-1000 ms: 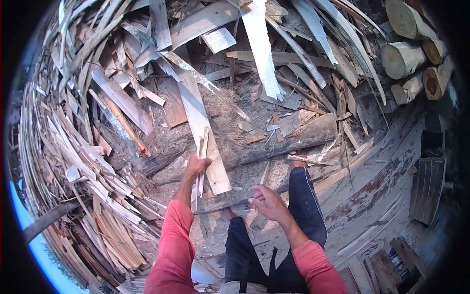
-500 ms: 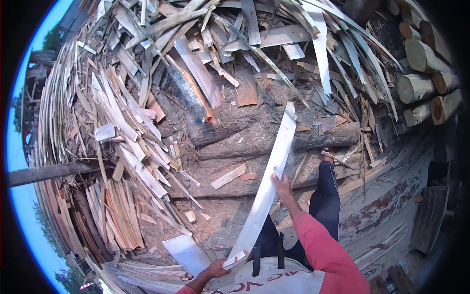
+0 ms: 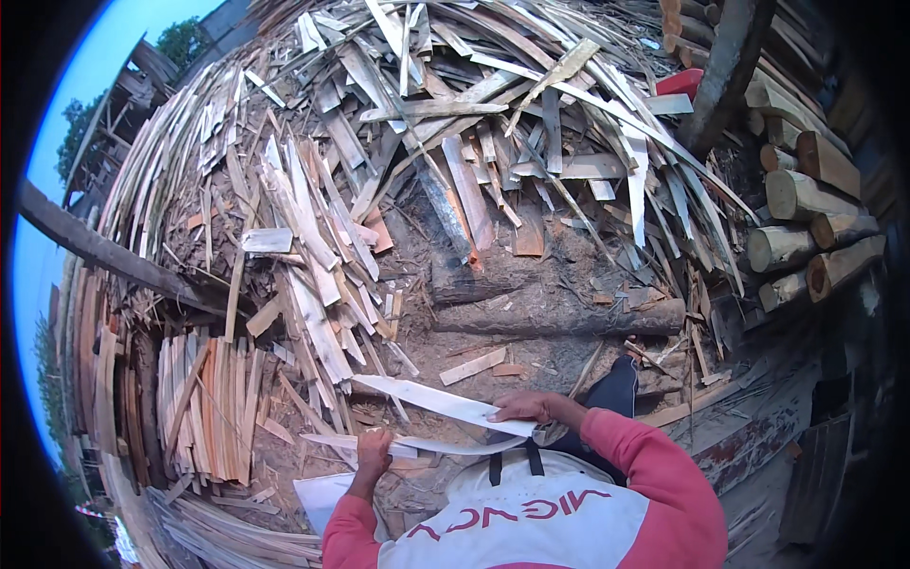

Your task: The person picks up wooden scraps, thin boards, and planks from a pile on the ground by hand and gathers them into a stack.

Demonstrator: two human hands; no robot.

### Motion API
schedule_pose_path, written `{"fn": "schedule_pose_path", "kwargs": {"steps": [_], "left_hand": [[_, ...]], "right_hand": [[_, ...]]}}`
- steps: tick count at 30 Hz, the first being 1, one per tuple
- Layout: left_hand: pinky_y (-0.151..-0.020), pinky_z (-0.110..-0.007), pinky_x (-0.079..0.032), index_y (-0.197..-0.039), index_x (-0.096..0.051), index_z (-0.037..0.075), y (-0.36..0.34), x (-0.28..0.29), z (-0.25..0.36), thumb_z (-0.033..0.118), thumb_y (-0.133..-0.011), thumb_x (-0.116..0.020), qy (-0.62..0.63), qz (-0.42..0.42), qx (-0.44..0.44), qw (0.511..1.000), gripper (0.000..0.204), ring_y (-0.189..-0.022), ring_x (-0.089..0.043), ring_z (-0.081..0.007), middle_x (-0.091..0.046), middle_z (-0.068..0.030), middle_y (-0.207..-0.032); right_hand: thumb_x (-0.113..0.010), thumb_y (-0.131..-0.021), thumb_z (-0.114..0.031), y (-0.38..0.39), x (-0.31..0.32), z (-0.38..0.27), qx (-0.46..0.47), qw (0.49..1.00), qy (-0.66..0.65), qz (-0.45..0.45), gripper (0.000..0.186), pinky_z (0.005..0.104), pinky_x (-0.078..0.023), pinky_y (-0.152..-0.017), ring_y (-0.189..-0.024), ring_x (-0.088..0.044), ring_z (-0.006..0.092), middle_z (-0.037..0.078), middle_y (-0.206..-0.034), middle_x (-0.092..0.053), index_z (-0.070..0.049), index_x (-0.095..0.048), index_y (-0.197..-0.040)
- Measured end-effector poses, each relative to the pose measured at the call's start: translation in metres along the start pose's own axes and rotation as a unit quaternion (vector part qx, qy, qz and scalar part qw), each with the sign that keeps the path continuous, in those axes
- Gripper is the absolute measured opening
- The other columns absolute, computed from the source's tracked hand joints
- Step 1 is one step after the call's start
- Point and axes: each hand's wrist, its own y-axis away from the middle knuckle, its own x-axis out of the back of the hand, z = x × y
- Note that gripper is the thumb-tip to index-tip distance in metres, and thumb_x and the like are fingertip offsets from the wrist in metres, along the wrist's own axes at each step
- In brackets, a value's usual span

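Swung round from the steep slant of half a second ago, the pale wooden slat (image 3: pixel 427 398) now stretches almost crosswise before the torso, dipping toward its right end. It is long, flat and nearly white, tapering to a point at the left. Near the broader end, the right hand (image 3: pixel 526 407) clasps it, fingers laid over the upper face and pointing left; where the thumb sits I cannot tell. The left hand (image 3: pixel 374 445) is curled into a fist about narrow wooden strips (image 3: pixel 408 451), just below the slat. Its forearm rises from the lower edge, while the right arm bends in from the side in a red sleeve (image 3: pixel 649 460). Beyond lie a dark log (image 3: pixel 559 320), heaped offcuts (image 3: pixel 313 256) and, at upper right, stacked logs (image 3: pixel 796 196).
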Motion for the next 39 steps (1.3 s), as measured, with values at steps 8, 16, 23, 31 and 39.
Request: {"fn": "schedule_pose_path", "kwargs": {"steps": [8,16,23,31,39], "left_hand": [[-0.071,-0.045,-0.044,-0.086,-0.055,0.011,-0.039,0.013,-0.020,0.011,-0.068,-0.060,0.102,-0.081,-0.025,0.991,0.019,-0.087,-0.060,-0.0314,-0.062,-0.0115,-0.085],[-0.061,-0.036,-0.046,-0.098,-0.057,0.003,0.003,0.010,0.044,0.014,-0.058,-0.060,0.407,-0.278,-0.073,0.867,0.042,-0.069,-0.060,-0.0246,-0.064,-0.0137,-0.078],[-0.050,-0.031,-0.041,-0.078,-0.061,0.002,0.021,0.036,0.022,0.018,-0.053,-0.063,0.473,-0.371,0.147,0.786,0.029,-0.058,-0.053,-0.0146,-0.060,-0.0043,-0.067],[-0.062,-0.028,-0.047,-0.090,-0.063,-0.001,0.068,0.001,0.003,0.010,-0.055,-0.063,0.575,-0.216,0.234,0.754,0.037,-0.065,-0.058,-0.0151,-0.061,-0.0057,-0.073],[-0.064,-0.027,-0.048,-0.092,-0.061,-0.001,-0.022,0.052,0.005,0.004,-0.060,-0.064,0.752,0.051,0.232,0.615,0.033,-0.066,-0.057,-0.0123,-0.061,-0.0039,-0.077]], "right_hand": [[-0.065,-0.084,-0.018,0.045,0.034,-0.028,0.447,0.745,-0.393,0.300,0.039,0.0316,-0.050,-0.079,-0.088,-0.060,0.0143,0.004,-0.099,-0.061,-0.006,-0.051,-0.117],[-0.058,-0.082,-0.006,0.086,0.046,-0.079,0.515,0.719,-0.241,0.400,0.044,0.0350,-0.051,-0.079,-0.091,-0.061,0.0217,0.008,-0.104,-0.057,-0.004,-0.042,-0.123],[-0.049,-0.079,0.002,0.056,0.018,-0.080,0.295,0.697,0.625,0.189,0.046,0.0431,-0.050,-0.076,-0.093,-0.060,0.0359,0.016,-0.108,-0.060,-0.013,-0.049,-0.122],[-0.050,-0.079,0.002,0.053,0.108,-0.082,0.359,0.648,0.224,0.633,0.040,0.0352,-0.049,-0.078,-0.092,-0.063,0.0274,0.015,-0.100,-0.063,-0.004,-0.049,-0.119],[-0.056,-0.082,-0.002,-0.009,0.015,-0.055,0.313,0.850,0.122,0.405,0.041,0.0301,-0.045,-0.084,-0.096,-0.055,0.0160,0.007,-0.106,-0.059,-0.002,-0.049,-0.122]]}}
